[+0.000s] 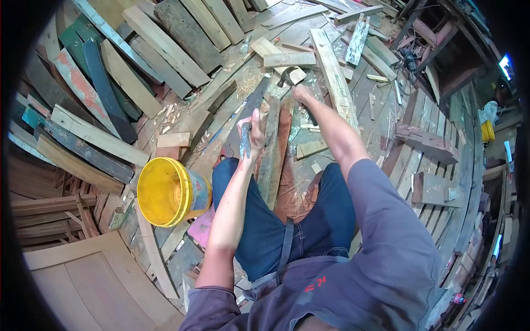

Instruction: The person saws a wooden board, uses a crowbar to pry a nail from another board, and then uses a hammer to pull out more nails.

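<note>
In the middle, my left hand [252,134] is closed round the handle of a hand saw [255,100], whose dark blade points up and away. To its right, my right hand [301,94] grips a claw hammer [287,76] with a curved dark metal head. The hammer head is over a short pale block near several wood pieces. Between my knees lie a grey board [270,149] and a reddish board [284,135], side by side and pointing away from me. A long pale board [334,80] lies beyond my right forearm.
A yellow bucket [185,192] stands left of my left knee. Many planks lean at the upper left. A panelled door [94,284] lies at the lower left. Wood shavings cover the floor. A slatted platform [428,129] with wood blocks is at the right, below a dark cabinet [452,49].
</note>
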The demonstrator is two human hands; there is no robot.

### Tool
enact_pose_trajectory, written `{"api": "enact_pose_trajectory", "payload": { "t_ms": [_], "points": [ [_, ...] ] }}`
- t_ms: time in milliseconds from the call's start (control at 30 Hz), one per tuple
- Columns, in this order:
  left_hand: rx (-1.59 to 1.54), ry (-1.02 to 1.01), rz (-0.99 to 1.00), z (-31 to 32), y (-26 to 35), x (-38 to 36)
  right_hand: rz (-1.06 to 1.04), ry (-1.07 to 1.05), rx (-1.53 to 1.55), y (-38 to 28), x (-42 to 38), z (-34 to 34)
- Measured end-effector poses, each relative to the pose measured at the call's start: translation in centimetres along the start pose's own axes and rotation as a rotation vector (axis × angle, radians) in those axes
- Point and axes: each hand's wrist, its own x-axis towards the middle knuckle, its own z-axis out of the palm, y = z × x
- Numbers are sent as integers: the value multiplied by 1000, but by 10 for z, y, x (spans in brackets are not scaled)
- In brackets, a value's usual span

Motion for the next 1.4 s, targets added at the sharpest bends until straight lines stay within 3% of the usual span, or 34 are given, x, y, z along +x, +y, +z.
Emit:
{"api": "enact_pose_trajectory", "payload": {
  "t_ms": [33, 67, 100, 167, 233, 300, 433, 500, 567, 633, 767, 967, 1067, 1200, 1300, 1333, 1400],
  "points": [
    [-9, 0, 5, -2, 2, -2, -40, -72, -38, -4, -4, -1],
    [31, 11, -25, -2, 4, -2, 151, -364, -70, -7, -4, -16],
    [54, 18, -21, -2, 5, -1, 196, -414, -108, -7, -3, -22],
    [96, 39, -13, -2, 9, 3, 171, -229, -196, -9, -4, -24],
    [-15, 29, -118, -4, -5, 3, 113, 26, -94, -8, -15, -19],
    [-42, 34, -147, -6, 2, 3, 45, 74, -86, -9, -36, -11],
    [102, 79, -28, -8, 21, 1, 49, -257, -272, -27, -70, -29],
    [122, 100, 15, -9, 18, -1, 49, -157, -191, -21, -95, -35],
    [59, 111, 12, -9, -4, -2, 57, 8, 211, 1, -110, -19],
    [-14, 104, -50, -11, -21, -4, 84, 99, 396, 22, -139, 3],
    [-57, 49, -72, -14, -8, -13, 227, 3, 1136, 9, -278, 19],
    [-19, -40, -15, -19, 6, -15, 21, 337, 1242, -4, -400, 44],
    [-41, -133, -2, -23, 1, -9, -241, 492, 1343, -6, -417, 54],
    [-106, -234, -53, -21, 27, -11, -160, 137, 1559, -33, -437, 46],
    [-156, -284, -141, -26, 24, -14, -113, 35, 1545, -33, -436, 39],
    [-197, -288, -151, -25, 54, -19, -90, 73, 1495, -36, -434, 45],
    [-174, -265, -91, -26, 58, -26, -109, 110, 1487, -39, -428, 53]
  ]
}}
